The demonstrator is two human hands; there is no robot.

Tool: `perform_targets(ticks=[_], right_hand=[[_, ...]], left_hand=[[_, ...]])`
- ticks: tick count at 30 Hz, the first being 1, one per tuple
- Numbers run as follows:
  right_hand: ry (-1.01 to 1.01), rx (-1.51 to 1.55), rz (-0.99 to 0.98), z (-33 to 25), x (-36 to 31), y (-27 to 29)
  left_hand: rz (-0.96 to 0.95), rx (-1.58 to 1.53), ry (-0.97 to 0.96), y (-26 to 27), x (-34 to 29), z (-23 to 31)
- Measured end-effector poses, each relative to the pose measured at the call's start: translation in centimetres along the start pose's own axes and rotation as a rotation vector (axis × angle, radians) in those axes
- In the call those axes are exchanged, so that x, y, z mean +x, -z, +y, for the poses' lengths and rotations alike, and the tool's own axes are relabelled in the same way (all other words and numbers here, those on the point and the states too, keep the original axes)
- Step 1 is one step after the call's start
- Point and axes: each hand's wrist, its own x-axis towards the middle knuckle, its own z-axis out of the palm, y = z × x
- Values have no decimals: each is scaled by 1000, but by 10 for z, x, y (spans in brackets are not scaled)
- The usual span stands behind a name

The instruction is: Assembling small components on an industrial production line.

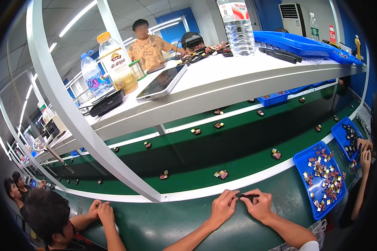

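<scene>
We hold a slim black piece (pixel 248 195) between our two hands, above the table (pixel 167 221) near its far edge. Our left hand (pixel 223 208) pinches the piece's left end with its fingertips; our right hand (pixel 259 206) pinches it farther right, thumb and forefinger together. To handle it well, we should keep both pinches light and even, the wrists steady and the piece level, in plain sight between the thumbs. Its fine details are too small to tell.

Past the table's far edge, a white rail (pixel 205 190) borders a green belt (pixel 188 175) with scattered small parts. A white post (pixel 100 142) meets that rail to our left and would block a wide reach. At the table's right edge, a blue tray (pixel 304 184) holds many small parts, limiting our right elbow. A co-worker's hands (pixel 107 211) are near the left.
</scene>
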Motion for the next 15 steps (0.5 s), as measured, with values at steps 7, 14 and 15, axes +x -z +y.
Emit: perform_targets(ticks=[7,14,15], right_hand=[[2,2,3,-1,1,1],[0,-3,0,-1,1,1],[-8,-4,-5,0,0,1]], left_hand=[[0,-2,-7,1,2,2],[-1,-1,-6,0,0,0],[0,-7,-6,0,0,0]])
